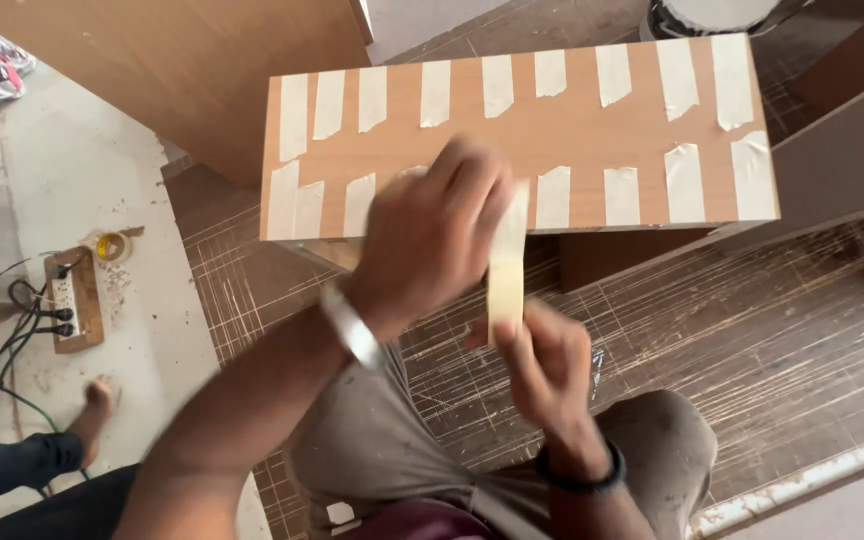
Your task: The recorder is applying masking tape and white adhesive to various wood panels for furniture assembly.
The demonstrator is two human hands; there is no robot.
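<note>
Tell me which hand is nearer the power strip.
Left. The left hand is over the taped board's near edge, on the power strip's side; the right hand is farther off.

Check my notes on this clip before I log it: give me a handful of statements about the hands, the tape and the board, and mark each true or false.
1. Both hands hold a strip of masking tape stretched between them. True: the left hand is at its top end, the right hand at its bottom.
2. The wooden board is bare. False: pale tape strips run along both long edges.
3. A power strip with cables plugged in lies on the floor to the left. True.
4. The left wrist is bare. False: it wears a silver bracelet; the right wrist wears a dark band.
5. A roll of tape sits on the board. False: it lies on the floor near the power strip.
</note>
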